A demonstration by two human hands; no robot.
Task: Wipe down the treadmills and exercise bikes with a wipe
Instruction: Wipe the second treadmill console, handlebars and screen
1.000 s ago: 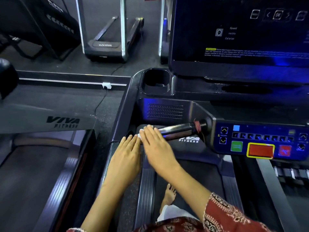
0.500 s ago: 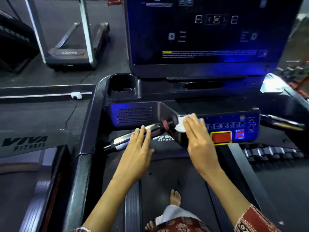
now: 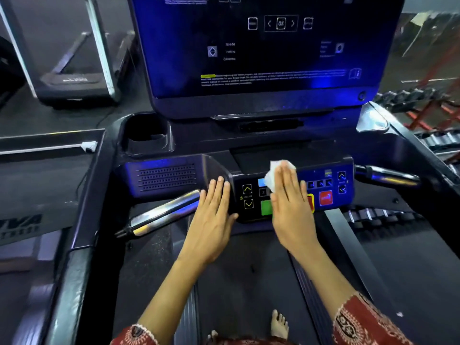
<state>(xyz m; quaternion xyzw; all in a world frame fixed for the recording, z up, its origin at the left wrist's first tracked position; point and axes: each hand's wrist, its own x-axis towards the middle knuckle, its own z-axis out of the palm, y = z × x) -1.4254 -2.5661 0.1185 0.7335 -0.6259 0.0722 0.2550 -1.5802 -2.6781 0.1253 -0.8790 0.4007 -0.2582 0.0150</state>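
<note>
Far left of the fingers, a neighbouring treadmill's matte dark cover (image 3: 22, 227) shows the cut-off letters "VA" above a smaller, blurred line. Up and left of the left fingers sits a glossy black, rounded-square cup holder (image 3: 146, 135), and below it a perforated speaker grille (image 3: 166, 178) lit blue. A polished chrome grip bar (image 3: 161, 216) slants down-left from the left fingertips. The left hand (image 3: 211, 220) lies flat, fingers straight and together, grasping nothing, where that bar meets the rounded left edge of the control panel (image 3: 249, 195). Between the two hands are up and down arrow keys and a square green button (image 3: 265, 207). The right hand (image 3: 291, 207) presses flat with straight fingers on a crumpled white wipe (image 3: 276, 170), which pokes out past the fingertips at the panel's top edge. Above the fingers, the glossy screen (image 3: 261, 53) reads "OK", "Speed", "Incline", "Calories". Right of the right fingers are a red button (image 3: 325, 198) and a second chrome bar (image 3: 388, 175). Below the hands the dark belt (image 3: 249, 270) stretches wide between ribbed side rails.
</note>
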